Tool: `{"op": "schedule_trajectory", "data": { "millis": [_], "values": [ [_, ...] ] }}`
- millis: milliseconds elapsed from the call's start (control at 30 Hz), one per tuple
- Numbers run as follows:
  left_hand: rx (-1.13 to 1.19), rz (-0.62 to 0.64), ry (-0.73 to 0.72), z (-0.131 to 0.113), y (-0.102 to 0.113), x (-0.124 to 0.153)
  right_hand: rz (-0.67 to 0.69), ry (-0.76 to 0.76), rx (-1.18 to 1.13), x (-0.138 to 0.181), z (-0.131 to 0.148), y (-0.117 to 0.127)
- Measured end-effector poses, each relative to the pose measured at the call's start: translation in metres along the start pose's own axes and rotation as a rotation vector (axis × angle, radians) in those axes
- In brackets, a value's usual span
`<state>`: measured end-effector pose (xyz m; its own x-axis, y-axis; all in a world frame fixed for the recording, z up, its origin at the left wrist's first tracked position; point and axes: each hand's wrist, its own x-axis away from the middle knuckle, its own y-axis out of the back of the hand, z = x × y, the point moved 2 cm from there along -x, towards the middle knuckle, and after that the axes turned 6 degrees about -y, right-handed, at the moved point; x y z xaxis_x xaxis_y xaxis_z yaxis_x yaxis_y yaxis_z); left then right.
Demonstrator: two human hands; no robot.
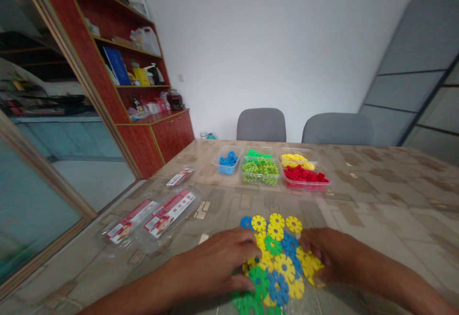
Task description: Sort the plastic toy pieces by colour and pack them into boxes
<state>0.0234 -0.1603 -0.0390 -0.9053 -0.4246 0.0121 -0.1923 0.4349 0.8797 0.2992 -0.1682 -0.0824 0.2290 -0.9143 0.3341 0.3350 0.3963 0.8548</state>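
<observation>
A loose pile of flat, notched snowflake discs in yellow [285, 266], blue [278, 287] and green [258, 280] lies before me on the table. My left hand [229, 260] reaches over the left side of the pile, its fingers bent and the thumb apart from them, touching or just above the discs. On the right side, my right hand [332, 255] has its fingers and thumb closed around several yellow snowflake discs [310, 265]. Part of the pile is hidden under both hands.
Clear tubs hold blue pieces [228, 158], light green pieces [260, 169], yellow pieces [297, 159] and red pieces [304, 175]. Clear labelled lids [170, 212] lie at left on the patterned table [376, 200]. Two grey chairs [261, 124] stand behind it.
</observation>
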Motion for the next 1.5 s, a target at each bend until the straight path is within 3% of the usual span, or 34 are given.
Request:
{"op": "schedule_trajectory", "data": {
  "millis": [167,433,600,767,967,1167,1300,1500],
  "values": [
    [0.017,0.019,-0.011,-0.002,-0.011,-0.003,-0.021,0.023,0.003,0.001,0.000,0.000],
    [0.002,0.000,0.019,0.002,-0.005,-0.006,-0.017,0.141,-0.143,-0.010,-0.013,-0.001],
    [0.034,-0.036,0.023,0.011,-0.005,-0.006,-0.075,0.090,-0.143,-0.008,-0.012,0.000],
    [0.052,-0.050,0.021,0.016,-0.006,-0.006,-0.040,0.029,-0.147,-0.004,-0.001,0.008],
    [0.045,-0.069,0.023,0.025,-0.005,-0.008,0.019,0.229,-0.336,-0.009,-0.003,0.015],
    [0.065,-0.142,0.033,0.034,0.000,-0.013,-0.162,0.209,-0.467,-0.037,-0.015,0.024],
    [0.059,-0.145,0.037,0.038,-0.002,-0.014,-0.242,0.159,-0.363,-0.053,-0.016,0.016],
    [0.046,-0.151,0.039,0.044,-0.005,-0.014,-0.283,0.064,-0.229,-0.050,-0.015,0.010]
  ]
}}
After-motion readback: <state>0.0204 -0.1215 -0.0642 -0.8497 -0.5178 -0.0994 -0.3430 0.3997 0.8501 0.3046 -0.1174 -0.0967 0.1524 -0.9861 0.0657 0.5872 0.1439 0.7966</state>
